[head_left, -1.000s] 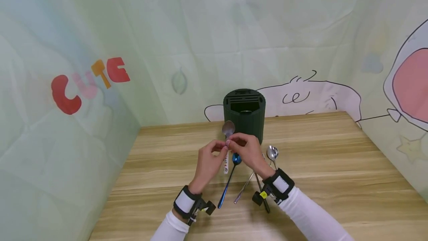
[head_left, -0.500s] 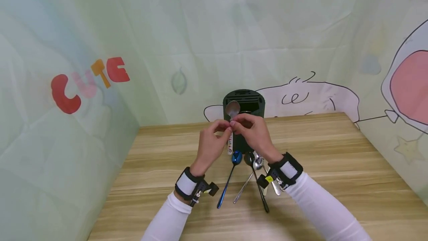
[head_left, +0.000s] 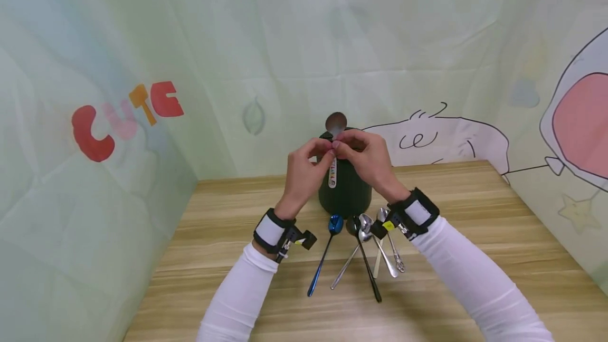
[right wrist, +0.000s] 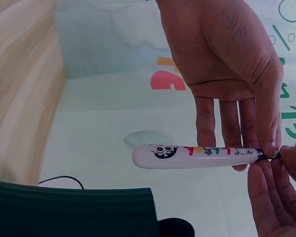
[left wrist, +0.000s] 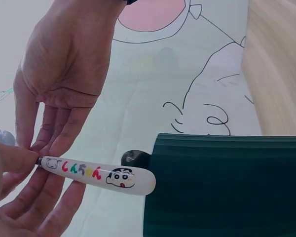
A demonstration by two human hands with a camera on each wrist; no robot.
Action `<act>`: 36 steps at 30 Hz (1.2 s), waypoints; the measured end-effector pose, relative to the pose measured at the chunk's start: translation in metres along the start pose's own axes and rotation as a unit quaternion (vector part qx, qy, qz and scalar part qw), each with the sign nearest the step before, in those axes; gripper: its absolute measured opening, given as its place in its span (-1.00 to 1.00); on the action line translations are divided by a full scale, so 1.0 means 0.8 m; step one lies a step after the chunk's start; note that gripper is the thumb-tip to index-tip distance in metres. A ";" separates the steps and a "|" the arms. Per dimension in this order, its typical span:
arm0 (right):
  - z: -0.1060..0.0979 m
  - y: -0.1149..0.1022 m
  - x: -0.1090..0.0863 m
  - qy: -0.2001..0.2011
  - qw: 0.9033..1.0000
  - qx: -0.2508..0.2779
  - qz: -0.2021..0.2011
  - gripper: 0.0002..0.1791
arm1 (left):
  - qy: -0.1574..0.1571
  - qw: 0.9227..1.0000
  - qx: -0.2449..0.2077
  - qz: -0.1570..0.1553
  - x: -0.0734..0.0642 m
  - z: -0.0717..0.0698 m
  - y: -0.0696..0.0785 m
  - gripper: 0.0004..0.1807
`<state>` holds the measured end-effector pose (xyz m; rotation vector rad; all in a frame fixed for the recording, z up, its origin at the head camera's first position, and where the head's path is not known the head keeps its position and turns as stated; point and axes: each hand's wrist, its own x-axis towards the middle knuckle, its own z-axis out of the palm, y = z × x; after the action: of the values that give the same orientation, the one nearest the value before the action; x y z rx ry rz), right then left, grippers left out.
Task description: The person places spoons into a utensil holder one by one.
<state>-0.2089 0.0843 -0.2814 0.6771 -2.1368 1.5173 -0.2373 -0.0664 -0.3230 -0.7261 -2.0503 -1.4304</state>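
Note:
A spoon with a white handle printed with a cartoon face and coloured characters is held upright, bowl up, by both hands. My left hand pinches its neck between thumb and fingertips. From the other side my right hand pinches the same neck, the fingertips of both hands meeting there. Behind the spoon in the head view stands a dark green ribbed holder, its top mostly covered by the hands. In the right wrist view the handle end hangs above the level of the holder's rim.
On the wooden table, in front of the holder, lie a blue spoon, a black spoon and several silver spoons, some crossing each other. Printed cloth walls close in the back and both sides.
Both hands have lifted the spoon up and slightly right, from low before the holder to the height of its top. The spoons on the table, earlier partly covered, now show more fully.

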 end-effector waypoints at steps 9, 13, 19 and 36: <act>-0.010 0.018 0.031 0.013 1.000 -0.016 -0.022 -0.83 | 0.012 1.000 -0.006 0.026 0.033 0.003 0.005 -0.89; -0.011 0.043 0.043 0.016 0.999 -0.024 -0.025 -0.83 | 0.013 1.000 -0.008 0.026 0.041 0.005 0.003 -0.89; -0.012 0.055 0.057 0.020 0.999 -0.039 -0.018 -0.81 | 0.016 1.000 -0.001 0.023 0.055 0.011 -0.010 -0.89; -0.008 0.100 0.061 -0.010 0.997 -0.071 0.030 -0.88 | -0.017 0.999 0.005 -0.035 0.056 0.030 -0.059 -0.91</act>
<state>-0.2960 0.1063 -0.3091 0.5861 -2.2721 1.3775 -0.3046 -0.0520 -0.3305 -0.6866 -2.1260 -1.4547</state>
